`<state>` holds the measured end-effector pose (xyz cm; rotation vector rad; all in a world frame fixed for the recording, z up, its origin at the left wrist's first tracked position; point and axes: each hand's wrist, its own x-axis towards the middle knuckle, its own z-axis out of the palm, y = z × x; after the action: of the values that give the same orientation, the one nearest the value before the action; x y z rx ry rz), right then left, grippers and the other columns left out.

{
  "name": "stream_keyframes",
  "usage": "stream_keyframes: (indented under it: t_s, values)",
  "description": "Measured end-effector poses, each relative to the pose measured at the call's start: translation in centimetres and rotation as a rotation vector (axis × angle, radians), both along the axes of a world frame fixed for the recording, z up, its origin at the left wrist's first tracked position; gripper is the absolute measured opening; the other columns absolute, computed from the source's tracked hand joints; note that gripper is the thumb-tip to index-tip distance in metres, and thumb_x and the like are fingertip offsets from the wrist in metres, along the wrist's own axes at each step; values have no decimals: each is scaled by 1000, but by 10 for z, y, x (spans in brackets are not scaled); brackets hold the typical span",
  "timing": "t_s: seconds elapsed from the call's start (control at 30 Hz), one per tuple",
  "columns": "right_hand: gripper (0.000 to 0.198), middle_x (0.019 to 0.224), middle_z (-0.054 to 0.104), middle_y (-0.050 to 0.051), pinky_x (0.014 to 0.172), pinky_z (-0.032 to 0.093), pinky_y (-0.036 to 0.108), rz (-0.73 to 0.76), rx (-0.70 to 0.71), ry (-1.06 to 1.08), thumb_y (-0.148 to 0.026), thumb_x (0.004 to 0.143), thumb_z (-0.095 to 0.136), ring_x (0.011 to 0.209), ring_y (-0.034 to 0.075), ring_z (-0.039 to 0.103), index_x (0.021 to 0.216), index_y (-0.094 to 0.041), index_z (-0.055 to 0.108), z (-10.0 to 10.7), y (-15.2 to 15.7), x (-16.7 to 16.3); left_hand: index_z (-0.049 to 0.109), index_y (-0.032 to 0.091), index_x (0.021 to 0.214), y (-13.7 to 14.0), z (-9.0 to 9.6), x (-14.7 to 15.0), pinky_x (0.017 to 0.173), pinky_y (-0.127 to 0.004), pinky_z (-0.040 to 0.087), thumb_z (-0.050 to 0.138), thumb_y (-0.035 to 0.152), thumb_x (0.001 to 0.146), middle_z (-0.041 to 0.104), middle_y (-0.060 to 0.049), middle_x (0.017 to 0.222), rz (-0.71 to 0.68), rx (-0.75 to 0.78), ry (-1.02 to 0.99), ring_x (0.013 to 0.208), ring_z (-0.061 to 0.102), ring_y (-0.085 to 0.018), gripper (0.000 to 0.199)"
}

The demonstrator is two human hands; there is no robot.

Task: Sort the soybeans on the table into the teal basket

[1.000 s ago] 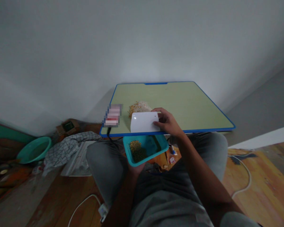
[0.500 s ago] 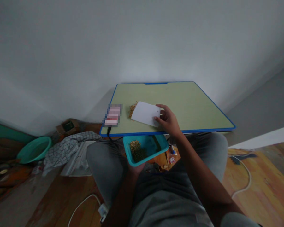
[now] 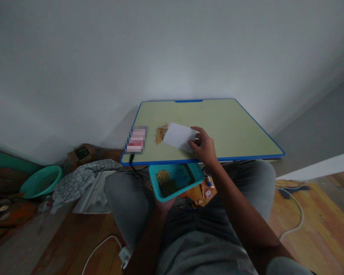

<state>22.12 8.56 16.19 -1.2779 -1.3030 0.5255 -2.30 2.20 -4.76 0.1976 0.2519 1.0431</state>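
Note:
My right hand (image 3: 203, 144) pinches the right end of a white card (image 3: 178, 135) over the table. Just past the card's left edge lies a small pile of yellowish beans (image 3: 160, 135), partly covered by it. Below the near table edge, my left hand (image 3: 164, 204) grips a turquoise plastic tray (image 3: 186, 186) from underneath, its fingers mostly hidden. Inside the tray, yellowish beans (image 3: 163, 176) sit at the left and darker green ones (image 3: 169, 187) lie beside them.
The pale green folding table (image 3: 218, 122) has a blue rim and stands against the wall. A blurred-out pinkish object (image 3: 136, 139) with a black strap lies at its left. On the floor are a turquoise basin (image 3: 43, 181), a checked cloth (image 3: 83, 181) and a white cable (image 3: 301, 214).
My right hand has drawn the card slightly to the right, so more of the bean pile shows. The left hand and tray have stayed in place.

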Motion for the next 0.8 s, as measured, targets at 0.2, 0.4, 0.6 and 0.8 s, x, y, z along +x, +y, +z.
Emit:
stream_keyframes:
  t_s: [0.2, 0.4, 0.6, 0.8]
  values:
    - [58, 95, 76, 4, 63, 55, 28, -81, 0, 9, -29, 83, 70, 73, 19, 74, 140, -25, 63, -1, 1, 2, 84, 34, 136, -1, 5, 1, 137, -72, 32, 38, 60, 111, 82, -4, 148, -7, 5, 0, 146, 70, -35, 59]
    - [59, 93, 73, 3, 63, 55, 28, -117, 19, 68, -29, 83, 69, 72, 19, 72, 141, -25, 61, -4, 2, 2, 86, 35, 132, -1, 1, -1, 137, -71, 33, 35, 56, 114, 85, -2, 142, -2, -13, -6, 139, 74, -33, 58]
    - [62, 100, 76, 5, 65, 57, 30, -129, 19, 176, -30, 83, 72, 74, 19, 72, 144, -26, 59, -9, 8, 4, 83, 37, 139, -2, -1, 1, 136, -70, 35, 39, 59, 113, 82, -4, 147, 13, 1, -13, 144, 71, -33, 56]
    - [61, 104, 75, 6, 72, 59, 34, -75, 72, 156, -30, 83, 72, 85, 21, 72, 143, -27, 58, -5, 30, 6, 85, 37, 136, -1, -4, 1, 134, -70, 38, 36, 60, 113, 83, -2, 146, 6, -8, -9, 139, 75, -33, 58]
